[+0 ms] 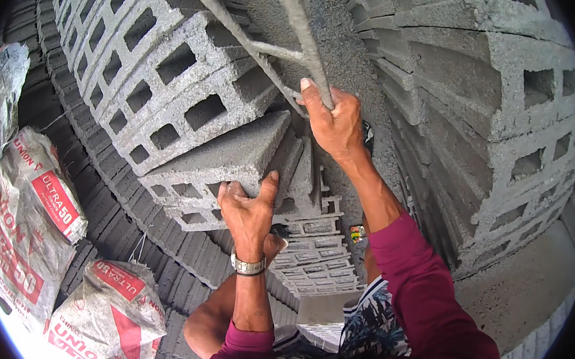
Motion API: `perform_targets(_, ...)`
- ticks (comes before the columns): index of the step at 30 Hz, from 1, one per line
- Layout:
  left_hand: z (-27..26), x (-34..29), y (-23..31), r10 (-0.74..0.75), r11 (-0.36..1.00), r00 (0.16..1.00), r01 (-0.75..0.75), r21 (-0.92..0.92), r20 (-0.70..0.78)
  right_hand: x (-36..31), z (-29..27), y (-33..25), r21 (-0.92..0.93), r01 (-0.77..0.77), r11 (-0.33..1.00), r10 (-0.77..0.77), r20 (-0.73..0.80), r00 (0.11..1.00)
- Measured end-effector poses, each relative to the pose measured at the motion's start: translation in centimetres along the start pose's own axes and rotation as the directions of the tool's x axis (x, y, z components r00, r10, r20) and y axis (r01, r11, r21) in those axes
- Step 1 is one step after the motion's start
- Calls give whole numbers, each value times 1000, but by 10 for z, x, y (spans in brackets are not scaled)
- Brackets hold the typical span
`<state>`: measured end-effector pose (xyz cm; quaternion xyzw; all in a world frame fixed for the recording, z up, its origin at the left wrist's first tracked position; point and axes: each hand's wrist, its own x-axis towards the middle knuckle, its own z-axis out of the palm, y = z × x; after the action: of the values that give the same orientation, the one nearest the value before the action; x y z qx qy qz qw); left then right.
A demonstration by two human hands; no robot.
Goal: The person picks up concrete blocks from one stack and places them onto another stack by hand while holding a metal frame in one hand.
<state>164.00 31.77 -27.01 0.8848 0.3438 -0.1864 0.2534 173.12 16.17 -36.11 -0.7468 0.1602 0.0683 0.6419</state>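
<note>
Sleeves (441,289) foremost, right hand (336,124) clenches a bar (304,39), left hand (248,210) grips a block (236,150) seemingly unaligned, stacked blocks (186,90) already beyond it.

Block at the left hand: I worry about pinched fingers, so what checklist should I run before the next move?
1. Left hand touching the block: ok, at its near side.
2. Right hand closed on the metal frame: ok.
3. Both hands protected: not ok, they are bare.
4. Watch off: not ok, it is being worn.
5. Sacks apart from the hands: ok, they are off to the left.
6. Block fully supported: cannot tell, its underside is hidden.
</note>
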Motion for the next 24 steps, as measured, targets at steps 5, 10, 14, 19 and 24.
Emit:
perform_targets(5, 8, 3, -12, 134, 990, 989, -136, -21, -66, 11, 8, -7, 114, 63, 992, -61, -20, 998)
perform_targets(10, 6, 3, 4, 14, 999, 999, -13, -39, 33, 14, 14, 37, 20, 26, 999, -26, -15, 1000)
perform_targets(14, 11, 0, -1, -17, 999, 1000, 16, 36, 24, 11, 5, 14, 75, 7, 997, -2, -61, 998)
perform_targets(19, 56, 16, 1, 265, 950, 945, -222, 221, -189, 13, -4, -22, 122, -4, 992, 17, -102, 995)
perform_targets(24, 18, 13, 30, 201, 957, 972, -222, 185, 124, 20, -34, -22, 99, -40, 994, 53, -125, 991)
